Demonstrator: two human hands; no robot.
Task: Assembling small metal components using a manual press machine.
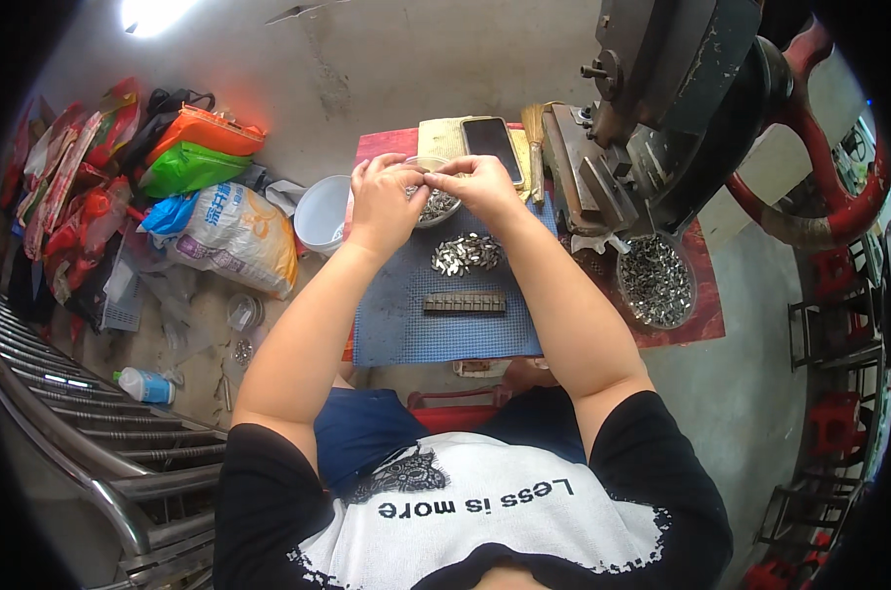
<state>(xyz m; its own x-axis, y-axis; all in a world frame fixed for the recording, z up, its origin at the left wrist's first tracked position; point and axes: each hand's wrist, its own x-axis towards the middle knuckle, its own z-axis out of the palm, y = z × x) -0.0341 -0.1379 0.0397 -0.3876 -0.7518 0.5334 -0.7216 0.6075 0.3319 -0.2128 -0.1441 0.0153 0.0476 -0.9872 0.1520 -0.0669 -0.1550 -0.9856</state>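
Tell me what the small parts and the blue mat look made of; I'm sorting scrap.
The small parts look like bare metal: silvery-grey with glints. The blue mat looks like rubber or soft plastic, matte, with a fine grid texture; which of the two can't be told.

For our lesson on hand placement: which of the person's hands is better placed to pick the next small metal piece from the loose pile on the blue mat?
Probably the right hand: its forearm runs directly over the loose pile, while the left hand sits further aside.
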